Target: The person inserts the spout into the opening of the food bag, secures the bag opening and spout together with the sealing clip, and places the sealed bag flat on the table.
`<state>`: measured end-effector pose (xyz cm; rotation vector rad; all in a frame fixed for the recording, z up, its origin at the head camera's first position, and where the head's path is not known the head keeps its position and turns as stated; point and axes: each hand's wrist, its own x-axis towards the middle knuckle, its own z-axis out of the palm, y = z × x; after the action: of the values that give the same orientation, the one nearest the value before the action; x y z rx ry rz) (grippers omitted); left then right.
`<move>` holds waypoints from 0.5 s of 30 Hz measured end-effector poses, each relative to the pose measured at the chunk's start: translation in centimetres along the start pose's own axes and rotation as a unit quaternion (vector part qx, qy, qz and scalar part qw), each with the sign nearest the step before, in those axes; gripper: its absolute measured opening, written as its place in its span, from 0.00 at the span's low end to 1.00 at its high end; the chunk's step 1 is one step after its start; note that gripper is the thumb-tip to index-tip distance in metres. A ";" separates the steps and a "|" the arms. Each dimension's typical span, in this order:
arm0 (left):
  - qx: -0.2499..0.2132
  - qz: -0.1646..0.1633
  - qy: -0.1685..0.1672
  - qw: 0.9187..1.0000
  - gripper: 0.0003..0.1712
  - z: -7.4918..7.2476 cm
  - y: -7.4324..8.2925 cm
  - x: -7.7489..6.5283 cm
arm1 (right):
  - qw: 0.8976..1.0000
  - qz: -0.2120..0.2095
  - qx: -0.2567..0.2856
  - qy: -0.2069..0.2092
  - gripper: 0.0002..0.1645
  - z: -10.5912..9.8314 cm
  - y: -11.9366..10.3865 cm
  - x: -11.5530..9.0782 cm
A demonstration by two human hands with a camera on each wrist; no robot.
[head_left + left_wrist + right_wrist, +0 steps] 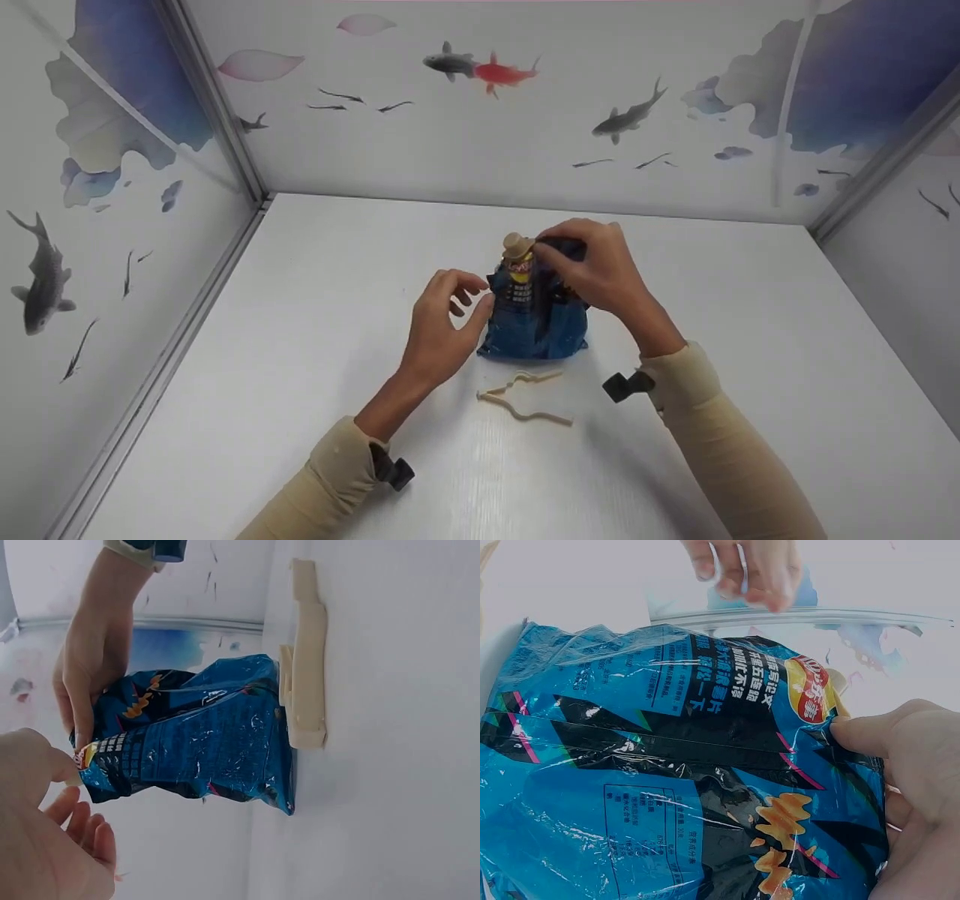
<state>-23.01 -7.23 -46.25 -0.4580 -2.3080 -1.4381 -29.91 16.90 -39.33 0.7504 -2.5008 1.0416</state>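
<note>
"One hand has a firm hold: the bare right hand [604, 270], right of centre in the head view, pinches the top of a shiny blue plastic snack bag [536, 334], thumb in front, fingers behind."

"Why so high?"

"Probably to hold the limp top up. The bag stands about mid-frame with its base on the smooth white table [300, 360], which seems to bear the weight."

"And the other?"

"The bare left hand [442, 326] is just left of the bag's top, thumb and bent fingers well apart, nothing seen between them. Whether the thumb brushes the bag's edge, I can't tell."

"What's peeking up there?"

"A beige hat-shaped piece [516, 246], at the bag's top beside the right thumb. How it is fixed is hidden."

"Below that?"

"A V-shaped beige plastic clip [309, 675], arms spread, lies on the table below the bag in the head view. Both hands could easily reach it, perhaps the reason for its place."

"Farther out?"

"White wall panels printed with fish [360, 157] cross the top of the frame."
</note>
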 end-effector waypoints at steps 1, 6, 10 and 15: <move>0.002 -0.003 -0.017 1.000 0.11 -0.1 0.0 -0.3 | 1.000 0.000 0.000 0.000 0.11 0.0 0.0 0.0; 0.012 -0.015 -0.120 0.993 0.07 -0.8 -0.2 -1.9 | 1.000 -0.002 -0.002 0.001 0.11 -0.1 -0.2 0.0; 0.020 -0.025 -0.203 0.979 0.06 -1.1 -0.6 -2.7 | 1.000 -0.002 -0.001 0.000 0.11 -0.2 -0.2 0.0; 0.028 -0.047 -0.281 0.958 0.08 -1.4 -1.3 -3.5 | 1.000 -0.001 -0.002 -0.002 0.11 -0.2 -0.3 -0.2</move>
<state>-20.32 -9.30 -48.35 -0.8393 -2.8338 -1.4134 -29.60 16.91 -39.13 0.7536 -2.5049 1.0348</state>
